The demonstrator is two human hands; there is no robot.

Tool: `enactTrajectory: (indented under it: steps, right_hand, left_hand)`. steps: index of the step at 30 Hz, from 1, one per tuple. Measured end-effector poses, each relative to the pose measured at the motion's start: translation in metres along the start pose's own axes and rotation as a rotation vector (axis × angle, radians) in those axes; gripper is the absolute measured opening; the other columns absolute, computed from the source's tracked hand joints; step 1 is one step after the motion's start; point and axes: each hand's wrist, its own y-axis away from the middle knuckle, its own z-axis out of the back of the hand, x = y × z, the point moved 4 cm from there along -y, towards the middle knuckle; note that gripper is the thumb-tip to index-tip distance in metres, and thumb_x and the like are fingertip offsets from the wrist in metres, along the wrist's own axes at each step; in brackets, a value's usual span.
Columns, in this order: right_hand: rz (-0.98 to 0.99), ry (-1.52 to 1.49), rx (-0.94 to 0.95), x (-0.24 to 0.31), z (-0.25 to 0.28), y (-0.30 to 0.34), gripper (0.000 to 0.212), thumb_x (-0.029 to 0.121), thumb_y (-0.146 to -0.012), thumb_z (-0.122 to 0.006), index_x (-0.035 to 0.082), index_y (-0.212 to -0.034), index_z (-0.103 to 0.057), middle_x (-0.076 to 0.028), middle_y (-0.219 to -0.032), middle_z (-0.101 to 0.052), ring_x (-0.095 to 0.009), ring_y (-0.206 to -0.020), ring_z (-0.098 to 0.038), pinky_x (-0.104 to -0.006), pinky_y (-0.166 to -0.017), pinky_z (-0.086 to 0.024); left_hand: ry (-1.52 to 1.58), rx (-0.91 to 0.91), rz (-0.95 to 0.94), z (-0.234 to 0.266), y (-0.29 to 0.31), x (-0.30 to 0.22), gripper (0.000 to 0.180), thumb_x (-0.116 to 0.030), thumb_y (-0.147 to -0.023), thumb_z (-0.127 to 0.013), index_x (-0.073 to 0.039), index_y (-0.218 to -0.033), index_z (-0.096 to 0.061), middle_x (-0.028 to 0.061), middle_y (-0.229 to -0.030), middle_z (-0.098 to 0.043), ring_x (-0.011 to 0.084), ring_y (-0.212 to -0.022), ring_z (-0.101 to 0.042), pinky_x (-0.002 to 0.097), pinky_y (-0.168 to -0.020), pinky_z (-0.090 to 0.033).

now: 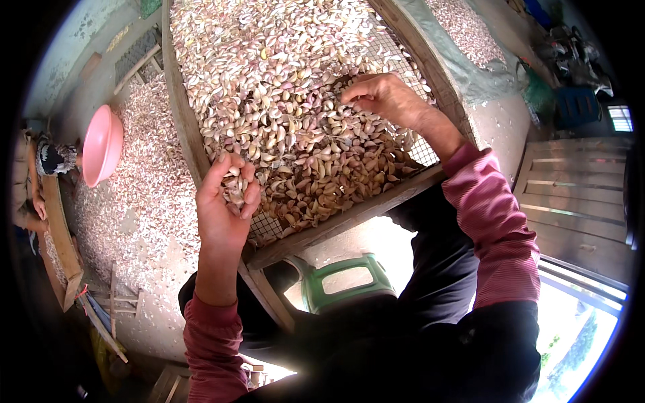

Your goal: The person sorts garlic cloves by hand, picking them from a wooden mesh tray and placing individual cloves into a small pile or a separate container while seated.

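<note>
Pale floor point(158, 322) surrounds a person in red ribbed sleeves point(494, 215), at work over a long wooden-framed wire-mesh tray point(346, 215). Nearest, a green plastic stool point(313, 287) stands below the tray's near rail. At the tray's near left corner, the left hand point(222, 209) is raised, its fingers curled around several pinkish-white garlic cloves point(234, 188). Toward the tray's right rail, the right hand point(386, 101) reaches down, fingers bent over the cloves; their tips are partly hidden, and whether they pinch one cannot be told. More cloves cover most of the tray, thinning to mesh along its right side. Left of the tray, cloves blanket the floor near a round pink plastic basin point(103, 146); farther left, another person's hand point(39, 207) is at the edge of a brown wooden box point(64, 252). Right of the tray's far end, garlic lies on a translucent greenish plastic sheet point(480, 84).
</note>
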Motion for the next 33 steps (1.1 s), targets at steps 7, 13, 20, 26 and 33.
enactTrajectory:
  steps: [7, 13, 20, 26, 33]
  right_hand:
    - [0.105, 0.156, 0.039, 0.013, -0.012, -0.019, 0.013, 0.012, -0.088, -0.067, 0.008, -0.101, -0.07, -0.006, -0.097, -0.069, -0.016, -0.088, -0.068, -0.0303, -0.077, -0.06]
    - [-0.082, -0.468, -0.041, 0.041, 0.005, -0.009, 0.017, 0.014, -0.089, -0.067, 0.009, -0.105, -0.07, -0.004, -0.096, -0.072, -0.012, -0.089, -0.069, -0.0296, -0.086, -0.058]
    - [0.282, -0.196, -0.071, 0.088, -0.007, 0.0, 0.022, 0.015, -0.085, -0.071, 0.007, -0.106, -0.07, -0.011, -0.1, -0.071, -0.018, -0.091, -0.07, -0.0297, -0.08, -0.062]
    - [0.125, 0.148, 0.092, 0.012, -0.003, 0.033, 0.008, 0.001, -0.081, -0.072, 0.003, -0.088, -0.068, -0.006, -0.086, -0.066, -0.017, -0.086, -0.068, -0.0261, -0.081, -0.061]
    - [-0.282, -0.181, 0.052, -0.005, 0.011, 0.031, 0.007, 0.01, -0.091, -0.065, 0.007, -0.097, -0.066, -0.003, -0.088, -0.066, -0.013, -0.079, -0.065, -0.0291, -0.084, -0.059]
  left_hand:
    - [-0.015, 0.008, 0.003, 0.002, -0.006, 0.005, 0.022, -0.029, -0.1, -0.048, -0.01, -0.09, -0.055, 0.0028, -0.079, -0.049, 0.0103, -0.054, -0.046, 0.0213, -0.038, -0.03]
    - [-0.1, 0.017, 0.076, 0.012, -0.01, 0.013, 0.028, -0.034, -0.1, -0.047, -0.009, -0.096, -0.059, 0.0057, -0.083, -0.057, 0.0123, -0.057, -0.052, 0.0205, -0.038, -0.032]
    - [0.039, 0.079, 0.258, -0.011, -0.011, 0.042, 0.039, -0.043, -0.101, -0.047, -0.008, -0.095, -0.062, 0.0086, -0.083, -0.062, 0.0144, -0.054, -0.057, 0.0212, -0.038, -0.034]
    - [0.143, 0.17, 0.204, -0.004, -0.008, 0.028, 0.036, -0.042, -0.101, -0.048, -0.012, -0.083, -0.056, 0.0038, -0.071, -0.054, 0.0094, -0.043, -0.043, 0.0213, -0.038, -0.03]
    - [0.201, 0.173, 0.109, -0.002, -0.003, 0.012, 0.033, -0.037, -0.104, -0.042, -0.011, -0.087, -0.053, 0.0025, -0.071, -0.051, 0.0084, -0.043, -0.043, 0.0216, -0.035, -0.032]
